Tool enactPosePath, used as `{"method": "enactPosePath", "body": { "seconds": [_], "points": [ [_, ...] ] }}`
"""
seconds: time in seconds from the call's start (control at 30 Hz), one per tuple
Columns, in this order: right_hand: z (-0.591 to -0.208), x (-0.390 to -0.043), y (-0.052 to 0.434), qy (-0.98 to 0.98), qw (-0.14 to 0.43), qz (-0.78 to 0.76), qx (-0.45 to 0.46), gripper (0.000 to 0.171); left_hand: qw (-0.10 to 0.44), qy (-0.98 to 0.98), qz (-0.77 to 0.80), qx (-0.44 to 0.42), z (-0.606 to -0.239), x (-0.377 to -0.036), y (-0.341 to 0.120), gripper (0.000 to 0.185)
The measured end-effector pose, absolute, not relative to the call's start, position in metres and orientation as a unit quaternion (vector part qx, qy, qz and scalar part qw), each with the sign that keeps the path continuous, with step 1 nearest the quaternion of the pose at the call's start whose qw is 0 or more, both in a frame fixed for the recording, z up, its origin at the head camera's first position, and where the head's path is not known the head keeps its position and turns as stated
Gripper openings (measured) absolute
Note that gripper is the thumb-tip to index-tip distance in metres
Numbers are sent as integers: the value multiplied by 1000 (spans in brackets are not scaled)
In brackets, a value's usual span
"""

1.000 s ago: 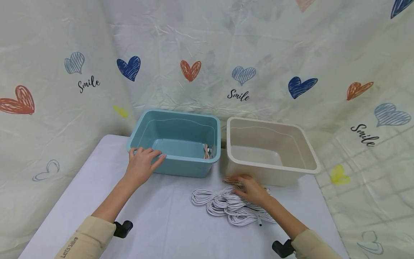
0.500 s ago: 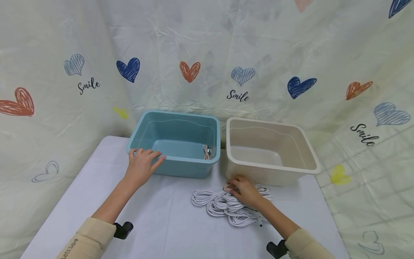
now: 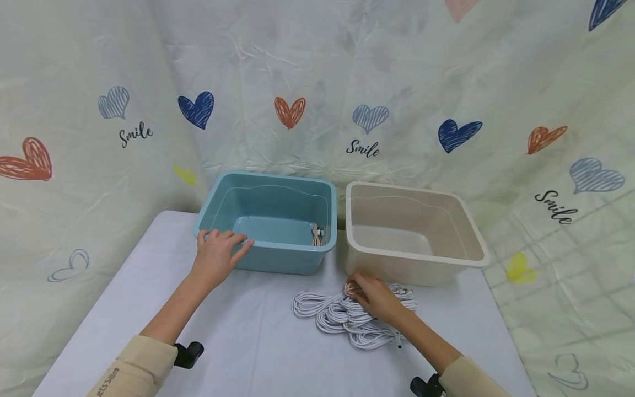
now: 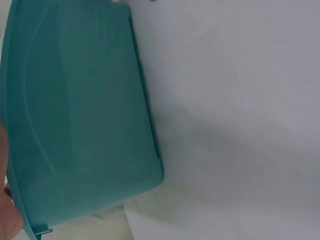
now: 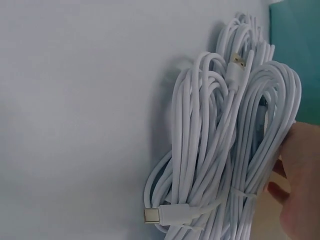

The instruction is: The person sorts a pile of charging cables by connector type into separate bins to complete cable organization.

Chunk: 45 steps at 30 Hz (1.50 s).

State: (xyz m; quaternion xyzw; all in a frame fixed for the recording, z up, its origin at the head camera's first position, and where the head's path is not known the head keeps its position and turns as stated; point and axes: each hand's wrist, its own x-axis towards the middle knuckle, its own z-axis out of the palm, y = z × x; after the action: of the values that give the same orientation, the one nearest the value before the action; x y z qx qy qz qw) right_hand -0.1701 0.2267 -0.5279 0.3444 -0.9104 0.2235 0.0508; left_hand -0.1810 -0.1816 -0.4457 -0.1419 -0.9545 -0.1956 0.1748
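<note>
Cables (image 3: 331, 320), white, smooth-sheathed and wound into long flattened loops, are heaped on the pale cloth (image 3: 268, 336) in the head view, in front of a beige bin (image 3: 397, 268). A small tan coil (image 3: 353, 288) at the heap's far edge is pinched narrowly by the right hand (image 3: 374, 299). The front rim of a glossy blue bin (image 3: 285, 260) is covered by the loosely spread left hand (image 3: 215, 256); inside its right end a thin tan bundle (image 3: 317, 236) is seen. In the left wrist view, smooth, tapering plastic is shown, its rim touched by fingers at the edge. In the right wrist view, rounded loops are bound by a slim tie (image 5: 244, 193); a square metal-tipped plug (image 5: 175, 214) is laid across them, and the right hand is partly hidden behind.
</note>
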Motion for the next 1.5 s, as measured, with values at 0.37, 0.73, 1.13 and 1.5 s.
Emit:
{"method": "enactPosePath", "body": {
  "seconds": [0.37, 0.73, 1.13, 1.5],
  "points": [
    [-519, -162, 223, -888, 105, 206, 397, 35, 165, -957, -198, -136, -444, -180, -181, 24],
    [-485, -159, 220, -869, 102, 247, 417, 35, 160, -958, -197, -134, -445, -180, -181, 26],
    [-443, -158, 206, -889, 34, 269, 370, 30, 162, -956, -200, -140, -446, -181, -183, 28],
    [-407, -176, 186, -889, 30, 273, 367, 30, 155, -958, -200, -137, -446, -180, -183, 29]
  ]
}}
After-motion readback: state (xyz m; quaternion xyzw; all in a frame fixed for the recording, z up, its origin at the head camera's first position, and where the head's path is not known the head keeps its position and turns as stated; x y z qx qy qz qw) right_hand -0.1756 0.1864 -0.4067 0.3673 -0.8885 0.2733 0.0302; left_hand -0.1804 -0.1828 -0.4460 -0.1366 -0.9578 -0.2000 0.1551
